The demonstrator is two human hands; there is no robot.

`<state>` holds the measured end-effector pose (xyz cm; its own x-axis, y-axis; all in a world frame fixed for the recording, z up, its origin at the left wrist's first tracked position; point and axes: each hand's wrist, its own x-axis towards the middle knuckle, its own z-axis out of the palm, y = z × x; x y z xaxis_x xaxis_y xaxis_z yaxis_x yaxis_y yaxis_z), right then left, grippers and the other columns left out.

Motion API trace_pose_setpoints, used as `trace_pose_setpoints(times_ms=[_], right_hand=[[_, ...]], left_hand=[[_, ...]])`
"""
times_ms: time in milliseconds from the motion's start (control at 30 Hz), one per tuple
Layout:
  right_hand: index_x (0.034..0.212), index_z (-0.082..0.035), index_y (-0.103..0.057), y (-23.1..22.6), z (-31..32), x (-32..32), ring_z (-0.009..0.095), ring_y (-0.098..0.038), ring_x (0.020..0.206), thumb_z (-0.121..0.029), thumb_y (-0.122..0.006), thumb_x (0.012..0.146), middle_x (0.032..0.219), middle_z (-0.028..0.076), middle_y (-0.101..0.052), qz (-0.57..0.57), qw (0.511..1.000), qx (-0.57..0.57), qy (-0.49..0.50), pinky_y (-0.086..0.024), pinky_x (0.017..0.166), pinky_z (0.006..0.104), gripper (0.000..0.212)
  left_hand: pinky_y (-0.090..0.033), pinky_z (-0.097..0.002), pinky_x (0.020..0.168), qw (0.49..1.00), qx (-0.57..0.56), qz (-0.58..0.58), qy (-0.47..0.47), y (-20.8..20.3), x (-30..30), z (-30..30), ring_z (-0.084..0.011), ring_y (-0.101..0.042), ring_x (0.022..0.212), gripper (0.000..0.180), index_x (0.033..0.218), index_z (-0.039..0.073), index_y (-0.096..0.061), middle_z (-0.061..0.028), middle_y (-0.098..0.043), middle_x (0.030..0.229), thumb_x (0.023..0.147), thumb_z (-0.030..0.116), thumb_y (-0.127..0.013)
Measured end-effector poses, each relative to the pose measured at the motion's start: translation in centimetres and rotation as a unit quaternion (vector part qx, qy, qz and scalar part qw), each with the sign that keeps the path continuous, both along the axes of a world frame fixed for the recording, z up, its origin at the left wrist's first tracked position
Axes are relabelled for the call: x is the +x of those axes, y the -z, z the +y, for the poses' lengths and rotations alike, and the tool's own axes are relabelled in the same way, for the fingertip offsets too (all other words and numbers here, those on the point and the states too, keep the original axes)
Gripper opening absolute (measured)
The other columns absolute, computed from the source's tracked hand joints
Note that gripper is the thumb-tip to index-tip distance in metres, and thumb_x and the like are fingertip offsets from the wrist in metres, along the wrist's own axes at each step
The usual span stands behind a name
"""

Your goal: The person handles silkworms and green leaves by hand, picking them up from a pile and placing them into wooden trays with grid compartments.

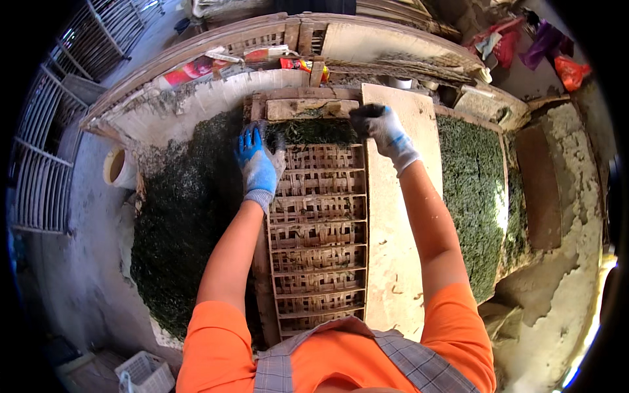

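A long wooden frame with a woven bamboo lattice lies lengthwise before me. Dark green, shredded, leaf-like matter covers the lattice's far end. My left hand, in a blue and white glove, rests at the frame's left rail with its fingers apart and a dirty thumb beside the green matter. Across from it, my right hand wears a similar glove with blackened fingers. Those fingers are curled together at the strip's right end, above the edge of a pale board; what they hold is hidden.
Heaps of dark green matter lie left and right of the frame. A low wall curves behind, with red packets along it. A bucket and slatted racks stand left; a plastic crate sits lower left.
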<state>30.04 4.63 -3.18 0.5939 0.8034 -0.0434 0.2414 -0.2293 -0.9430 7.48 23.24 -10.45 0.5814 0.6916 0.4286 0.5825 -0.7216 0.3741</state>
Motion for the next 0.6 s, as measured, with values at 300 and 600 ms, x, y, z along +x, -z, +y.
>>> trace_pose_setpoints(times_ms=[300,600], right_hand=[[0.116,-0.002,-0.065,-4.2,2.1,-2.0,0.019,-0.068,0.080,-0.014,-0.062,0.091,0.096,0.012,-0.072,0.212,0.972,0.073,0.066,-0.054,0.071,0.0291,0.027],[0.108,0.000,-0.066,2.2,2.8,2.1,0.019,-0.069,0.079,-0.010,-0.057,0.092,0.090,0.010,-0.070,-0.107,0.956,-0.146,-0.229,-0.057,0.067,0.0317,0.020]], left_hand=[[-0.039,-0.0447,0.105,0.995,0.023,-0.101,0.007,-1.3,-0.5,-0.2,-0.0360,-0.050,0.120,0.042,0.121,0.003,-0.059,-0.0183,-0.056,0.127,0.086,0.024,-0.065],[-0.042,-0.0380,0.100,0.853,-0.212,-0.477,0.006,3.0,0.1,1.6,-0.0289,-0.054,0.115,0.031,0.118,0.004,-0.062,-0.0129,-0.059,0.121,0.090,0.014,-0.058]])
